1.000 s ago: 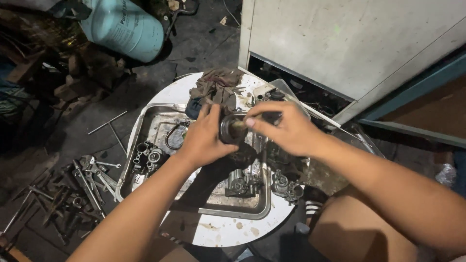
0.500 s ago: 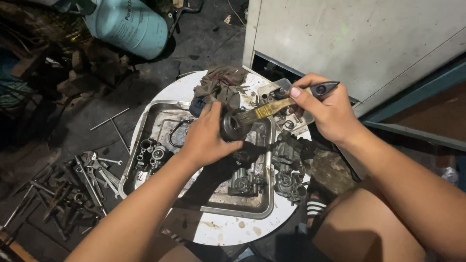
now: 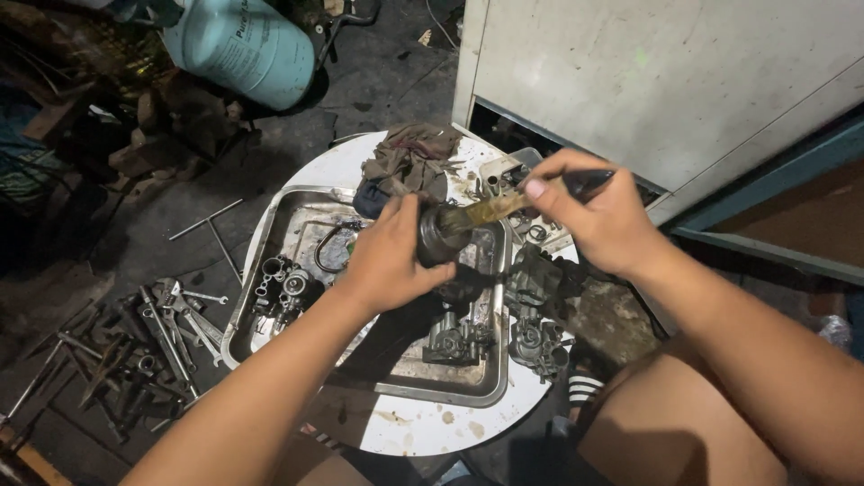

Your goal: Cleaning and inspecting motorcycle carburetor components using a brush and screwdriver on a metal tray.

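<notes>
Cleaning looks like the step in hand: the left hand (image 3: pixel 391 261) grips a round metal part (image 3: pixel 439 236) above the tray (image 3: pixel 490 382), while the right hand (image 3: pixel 598 220) pinches a brush (image 3: pixel 504 209) angled into it. Next, I judge, calls for steady, short strokes.

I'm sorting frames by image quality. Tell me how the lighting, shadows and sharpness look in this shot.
Head view: bright light on the white round table and both forearms; floor at left falls into deep shadow, dimming the scattered wrenches. Left hand and right hand are sharp, without motion blur. Metal tray shows dull glare only.
</notes>
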